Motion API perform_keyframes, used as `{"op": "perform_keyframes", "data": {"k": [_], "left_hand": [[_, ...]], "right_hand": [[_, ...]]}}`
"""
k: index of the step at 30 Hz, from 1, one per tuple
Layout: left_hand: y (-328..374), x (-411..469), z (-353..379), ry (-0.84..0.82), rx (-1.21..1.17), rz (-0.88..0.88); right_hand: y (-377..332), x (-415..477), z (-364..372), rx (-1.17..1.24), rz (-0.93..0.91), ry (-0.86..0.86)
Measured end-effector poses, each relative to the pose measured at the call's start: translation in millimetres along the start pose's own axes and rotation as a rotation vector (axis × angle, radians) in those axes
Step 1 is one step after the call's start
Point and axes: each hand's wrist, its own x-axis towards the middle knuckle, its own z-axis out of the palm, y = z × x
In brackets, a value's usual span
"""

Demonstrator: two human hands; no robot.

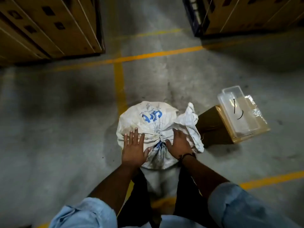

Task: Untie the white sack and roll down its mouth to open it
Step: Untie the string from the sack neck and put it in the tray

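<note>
At ten o'clock, far up the frame, you have a stack of brown cardboard cartons [49, 25] standing on the grey concrete floor [57, 112], which is crossed by yellow painted lines [118, 83].

Your left hand [134, 149] sits just below centre, at about seven o'clock from the middle of the view. It lies flat with the fingers spread wide, palm down on the left shoulder of the white sack [148, 119], gripping nothing. The rolled pale blue sleeve [85, 214] of that arm shows at the bottom edge.

The white sack stands upright on the floor at the centre, directly ahead of you, with blue printing on its top. Its neck is gathered into a tight knot [159, 138] between your two hands, and the mouth is still tied. A loose flap of sack fabric [190, 122] sticks out at two o'clock from the knot.

Your right hand [178, 143] rests at five o'clock from the centre, also open and flat, fingers spread over the sack's right side beside the flap, holding nothing. A dark band circles that wrist.

At three o'clock, just beside the sack, a small cardboard box [212, 127] carries a clear plastic tray [236, 109] on top. More cartons [250, 15] stand at one o'clock.
</note>
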Motion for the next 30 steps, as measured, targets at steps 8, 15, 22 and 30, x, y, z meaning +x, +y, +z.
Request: {"op": "perform_keyframes", "data": {"k": [8,15,22,30], "left_hand": [[31.2,51.2,73.9,-0.063,0.014,0.027],[41.8,129.4,157.0,0.034,-0.017,0.035],[43.6,172.8,244.7,0.221,-0.085,0.118],[59.5,161.7,284.5,0.342,-0.135,-0.037]], "right_hand": [[46.2,54.2,76.8,0.119,0.168,-0.067],[99.6,124.3,146.5,-0.042,0.078,0.046],[142.0,172.1,213.1,-0.188,-0.181,0.190],[152.5,175.6,220.0,-0.162,-0.247,0.211]]}}
